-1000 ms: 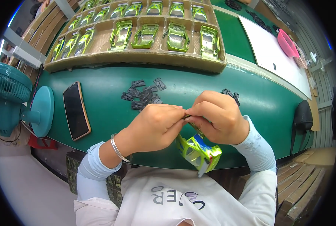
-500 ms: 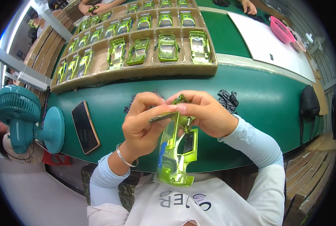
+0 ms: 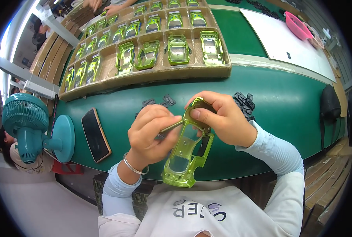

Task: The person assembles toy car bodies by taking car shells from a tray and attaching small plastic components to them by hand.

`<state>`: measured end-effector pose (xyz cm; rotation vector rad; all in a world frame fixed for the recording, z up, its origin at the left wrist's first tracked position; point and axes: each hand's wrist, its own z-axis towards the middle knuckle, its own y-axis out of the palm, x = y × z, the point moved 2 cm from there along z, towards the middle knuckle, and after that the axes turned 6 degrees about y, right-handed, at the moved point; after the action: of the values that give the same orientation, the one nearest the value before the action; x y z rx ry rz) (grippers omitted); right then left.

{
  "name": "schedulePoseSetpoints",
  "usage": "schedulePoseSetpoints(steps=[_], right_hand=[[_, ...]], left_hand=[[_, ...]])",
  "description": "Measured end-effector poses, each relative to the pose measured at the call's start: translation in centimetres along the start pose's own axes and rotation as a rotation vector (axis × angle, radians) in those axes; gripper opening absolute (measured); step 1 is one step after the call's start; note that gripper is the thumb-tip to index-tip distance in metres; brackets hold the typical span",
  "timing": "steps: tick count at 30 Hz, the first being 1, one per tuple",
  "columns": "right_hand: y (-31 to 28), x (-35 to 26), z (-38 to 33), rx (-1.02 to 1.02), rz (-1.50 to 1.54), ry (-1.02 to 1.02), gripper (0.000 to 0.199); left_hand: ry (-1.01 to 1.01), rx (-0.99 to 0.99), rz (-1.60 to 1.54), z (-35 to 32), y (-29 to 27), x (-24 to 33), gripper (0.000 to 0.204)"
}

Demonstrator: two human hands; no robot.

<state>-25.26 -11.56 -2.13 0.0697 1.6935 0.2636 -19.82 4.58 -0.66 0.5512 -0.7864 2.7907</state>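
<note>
Shell [image 3: 180, 151] in the curled right hand [image 3: 229, 121] just got rolled, insides probably reachable tbh; left hand [image 3: 149, 136] pinched some slim bar [image 3: 172, 126].

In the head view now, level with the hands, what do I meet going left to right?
Teal fan → phone → left hand → right hand → black object with straps.

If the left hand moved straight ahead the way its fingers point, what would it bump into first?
Probably the green car shell, held by the right hand; any gap to the left hand is hard to judge.
</note>
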Motion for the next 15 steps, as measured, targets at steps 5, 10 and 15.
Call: schedulePoseSetpoints(steps=[5,10,15], right_hand=[[-0.1,-0.4,0.1,-0.061,0.074,0.075,0.017],[-0.8,-2.5,-0.3,0.225,-0.797,-0.721,0.033],[1.2,-3.2,-1.7,0.075,-0.996,-0.943,0.029]], left_hand=[[-0.157,0.053,-0.311,-0.4,0.4,-0.9,0.021],[-0.03,-0.023,-0.087,-0.4,0.5,-0.1,0.024],[0.059,-0.056,-0.023,-0.4,0.8,0.1,0.027]])
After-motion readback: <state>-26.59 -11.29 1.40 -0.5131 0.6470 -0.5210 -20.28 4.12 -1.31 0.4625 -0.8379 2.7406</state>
